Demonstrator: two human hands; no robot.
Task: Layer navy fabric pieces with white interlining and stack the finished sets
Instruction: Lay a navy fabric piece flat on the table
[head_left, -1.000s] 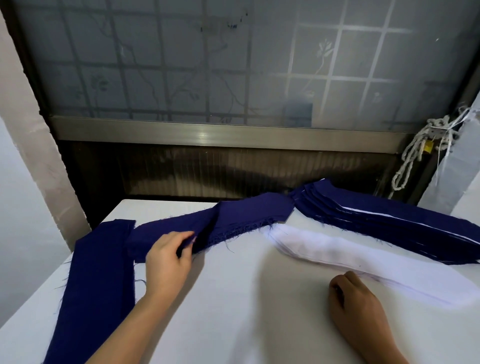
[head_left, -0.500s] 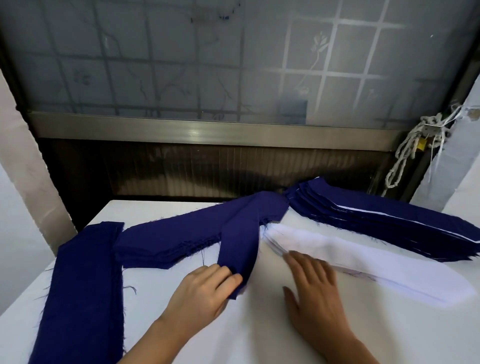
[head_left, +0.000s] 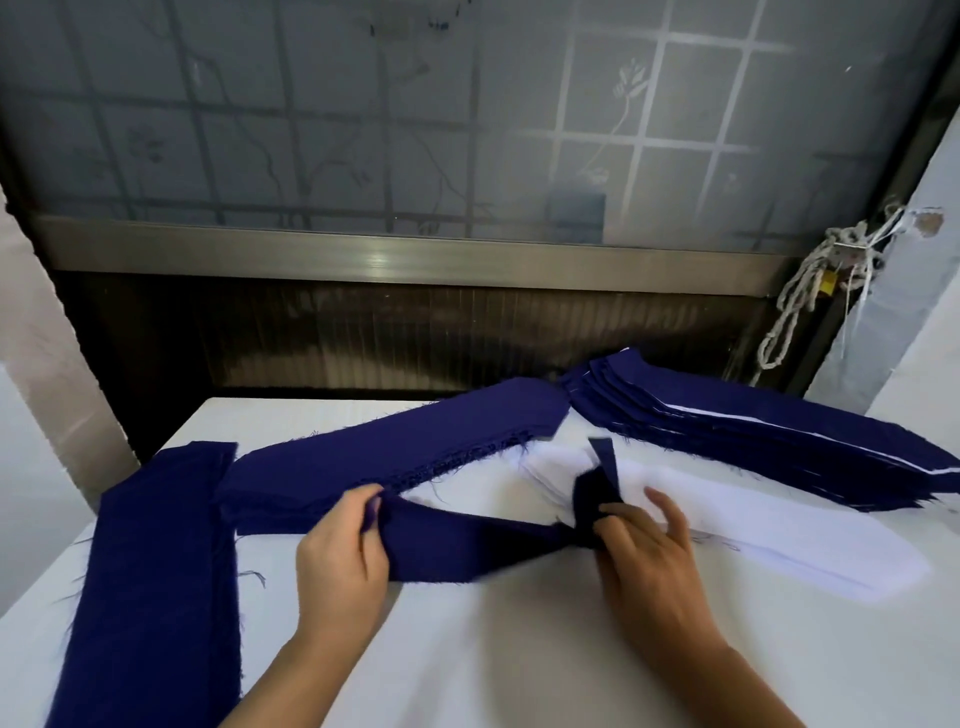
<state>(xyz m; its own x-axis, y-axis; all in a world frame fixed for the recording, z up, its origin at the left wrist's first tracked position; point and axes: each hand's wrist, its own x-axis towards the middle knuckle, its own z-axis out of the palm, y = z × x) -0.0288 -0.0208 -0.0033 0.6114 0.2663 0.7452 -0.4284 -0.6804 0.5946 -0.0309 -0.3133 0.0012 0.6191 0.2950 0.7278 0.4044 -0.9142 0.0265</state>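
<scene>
Twisted navy strip (head_left: 467, 545) pinched at each end by left hand (head_left: 337, 561) and right hand (head_left: 649, 556). Three navy piles (head_left: 389, 452) at 9, 11, 2 o'clock; one white pile (head_left: 779, 540) at 3.

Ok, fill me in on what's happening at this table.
A person holds one navy piece by both ends over the white table. The left hand grips one end and the right hand pinches the other, which is twisted. It is not yet laid flat. Behind it lie a loose navy pile, the white interlining and, far right, the finished stack.
</scene>
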